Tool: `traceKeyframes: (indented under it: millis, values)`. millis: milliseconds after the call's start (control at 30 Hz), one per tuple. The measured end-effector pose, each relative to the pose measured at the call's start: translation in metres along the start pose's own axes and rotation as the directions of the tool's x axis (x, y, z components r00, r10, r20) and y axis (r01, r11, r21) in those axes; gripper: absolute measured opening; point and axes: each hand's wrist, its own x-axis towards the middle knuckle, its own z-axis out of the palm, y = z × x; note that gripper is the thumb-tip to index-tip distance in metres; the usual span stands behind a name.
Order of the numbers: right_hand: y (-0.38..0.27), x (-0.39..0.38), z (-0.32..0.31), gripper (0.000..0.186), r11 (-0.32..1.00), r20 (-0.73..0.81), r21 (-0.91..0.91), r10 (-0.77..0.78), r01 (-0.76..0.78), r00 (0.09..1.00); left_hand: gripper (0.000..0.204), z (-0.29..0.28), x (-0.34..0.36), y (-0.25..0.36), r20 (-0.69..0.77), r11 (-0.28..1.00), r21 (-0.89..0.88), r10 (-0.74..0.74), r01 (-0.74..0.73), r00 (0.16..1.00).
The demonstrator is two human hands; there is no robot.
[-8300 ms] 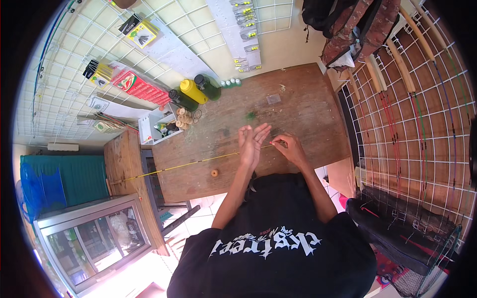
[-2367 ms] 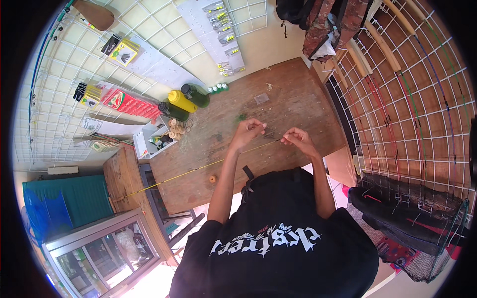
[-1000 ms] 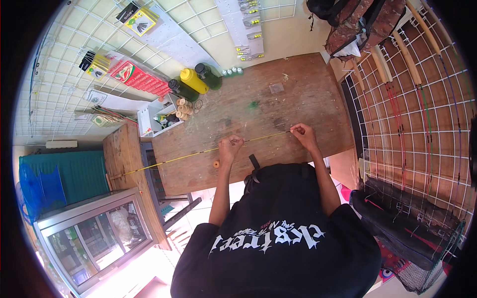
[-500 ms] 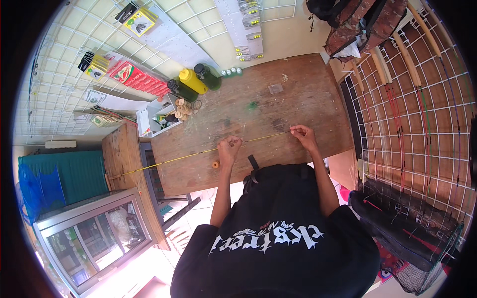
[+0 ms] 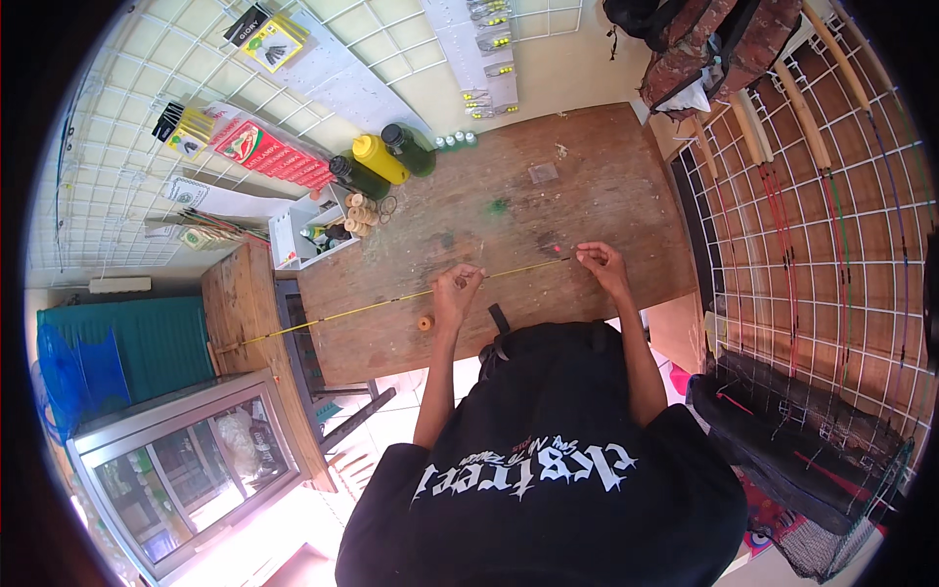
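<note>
A thin yellow rod (image 5: 362, 307) with dark bands slants across the wooden table, its handle end at the far left. My left hand (image 5: 457, 293) is closed around it, fingers pinched together. Past that hand the rod runs on to a dark tip just short of my right hand (image 5: 603, 269). The right fingers are pinched; whatever lies between them is too small to make out. Close to the tip shows a small pink-red spot (image 5: 558, 248). An orange-brown ring-shaped piece (image 5: 424, 323) lies beside my left wrist.
On the wooden table (image 5: 587, 205) a white box (image 5: 290, 238), wooden spools (image 5: 361, 215), a yellow bottle (image 5: 379, 158) and two dark green bottles stand along the back left. Wire racks (image 5: 822, 245) with hanging rods line the right. A glass-fronted cabinet (image 5: 186, 470) stands at lower left.
My right hand has shifted slightly right and up, away from the rod's tip. A pink-red spot now shows near the tip. My left hand has barely moved.
</note>
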Motion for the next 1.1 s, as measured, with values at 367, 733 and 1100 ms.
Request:
traceKeyframes:
  millis: [367, 733, 1100]
  values:
    - [-0.133, -0.037, 0.052, 0.026, 0.909, 0.384, -0.203, -0.269, 0.364, 0.883, 0.014, -0.006, -0.004, 0.063, 0.274, 0.992, -0.089, 0.106, -0.085, 0.956]
    - [-0.116, -0.017, 0.088, 0.017, 0.968, 0.500, -0.134, -0.118, 0.212, 0.858, 0.015, -0.009, -0.001, 0.031, 0.281, 0.953, -0.300, 0.046, 0.043, 0.959]
    - [-0.115, 0.000, 0.058, 0.011, 0.962, 0.062, 0.153, -0.240, 0.228, 0.969, 0.033, -0.029, 0.016, -0.025, 0.273, 0.956, 0.239, 0.100, -0.168, 0.957]
